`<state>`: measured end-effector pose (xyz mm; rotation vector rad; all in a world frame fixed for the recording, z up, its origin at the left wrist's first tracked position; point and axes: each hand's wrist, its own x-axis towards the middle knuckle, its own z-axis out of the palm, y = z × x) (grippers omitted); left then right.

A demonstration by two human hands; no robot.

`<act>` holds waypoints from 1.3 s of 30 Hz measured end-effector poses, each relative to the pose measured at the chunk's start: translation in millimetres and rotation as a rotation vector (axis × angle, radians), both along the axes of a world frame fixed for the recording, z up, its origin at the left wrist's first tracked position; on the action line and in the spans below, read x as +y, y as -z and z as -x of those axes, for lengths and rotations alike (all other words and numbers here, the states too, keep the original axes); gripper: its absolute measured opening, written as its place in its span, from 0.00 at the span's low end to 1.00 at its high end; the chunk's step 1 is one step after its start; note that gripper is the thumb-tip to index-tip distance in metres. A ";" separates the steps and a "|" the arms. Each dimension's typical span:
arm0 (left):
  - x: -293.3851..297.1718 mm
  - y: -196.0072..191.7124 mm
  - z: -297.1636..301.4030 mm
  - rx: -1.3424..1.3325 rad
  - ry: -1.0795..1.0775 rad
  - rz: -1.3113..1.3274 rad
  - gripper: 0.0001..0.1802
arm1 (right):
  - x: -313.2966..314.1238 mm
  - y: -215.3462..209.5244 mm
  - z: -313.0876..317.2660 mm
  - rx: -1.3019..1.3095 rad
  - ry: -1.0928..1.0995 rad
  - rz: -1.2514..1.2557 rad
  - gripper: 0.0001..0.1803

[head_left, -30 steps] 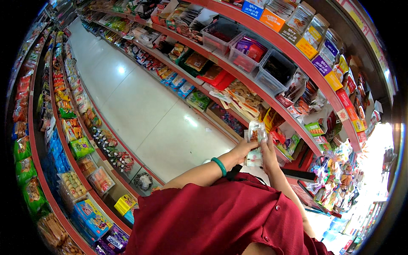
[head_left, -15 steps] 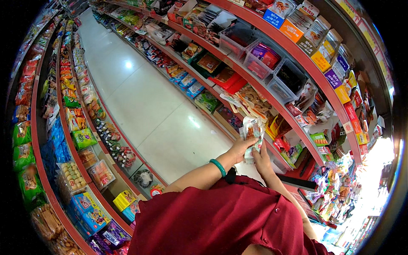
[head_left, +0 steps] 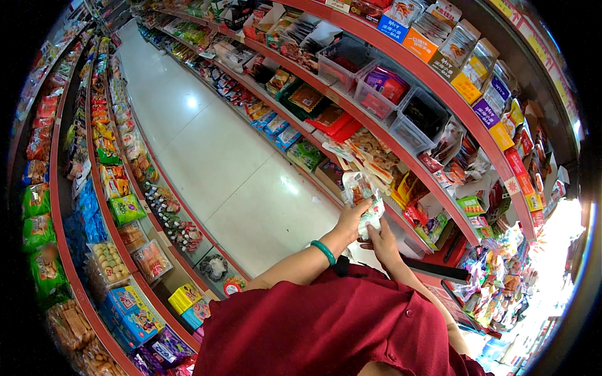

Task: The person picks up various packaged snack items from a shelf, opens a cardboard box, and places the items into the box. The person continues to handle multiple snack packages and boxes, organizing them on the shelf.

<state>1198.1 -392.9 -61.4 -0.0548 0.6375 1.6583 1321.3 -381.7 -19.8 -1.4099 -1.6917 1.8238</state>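
Note:
Both of my hands are together in front of my body, beside the right-hand shelves. My left hand (head_left: 352,220), with a green bangle (head_left: 323,252) on its wrist, is closed on several small clear-and-white snack packets (head_left: 359,186) with reddish contents. The thumb lies across their printed face. Just below and to the right, my right hand (head_left: 384,244) pinches the lower end of the same packets. Its fingertips are partly hidden. Near the packets' top, a lower shelf holds loose tan snack packets (head_left: 374,149) and a red tray (head_left: 338,127).
Red-edged shelves (head_left: 401,128) of snacks curve along the right, with clear plastic bins (head_left: 379,94) and display boxes (head_left: 473,81). More shelves (head_left: 135,225) of bagged snacks line the left. A pale tiled floor (head_left: 219,150) runs between. A dark bar (head_left: 436,269) sticks out near my right forearm.
My hands and the packets have shifted slightly left and down. The packets now tilt further left, and my right hand sits lower on them.

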 end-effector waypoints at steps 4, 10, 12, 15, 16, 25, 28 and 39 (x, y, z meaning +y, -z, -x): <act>-1.5 4.3 -14.5 -0.060 -0.030 0.027 0.13 | 1.5 -3.6 -9.3 0.007 0.046 0.105 0.21; -8.1 21.9 -29.5 -0.063 -0.051 0.084 0.15 | 11.5 7.9 -27.1 -0.108 -0.008 0.353 0.17; -9.8 25.0 -32.5 -0.069 -0.054 0.118 0.15 | 10.5 17.7 -31.8 -0.147 -0.026 0.324 0.16; -14.2 36.1 -37.5 -0.070 -0.058 0.137 0.16 | 9.2 27.4 -39.7 -0.123 -0.047 0.322 0.15; -15.0 45.0 -39.5 -0.070 -0.061 0.154 0.17 | 9.3 29.7 -40.6 -0.131 -0.046 0.357 0.13; -46.8 103.2 -17.9 -0.018 -0.141 0.330 0.17 | -12.9 91.2 -86.2 -0.065 -0.076 0.554 0.07; -49.1 114.7 -15.9 0.002 -0.166 0.438 0.18 | -13.4 121.6 -108.3 -0.142 -0.057 0.516 0.08; -97.6 221.7 -36.8 -0.078 -0.077 0.679 0.21 | -0.7 285.4 -176.9 -0.637 -0.217 0.057 0.11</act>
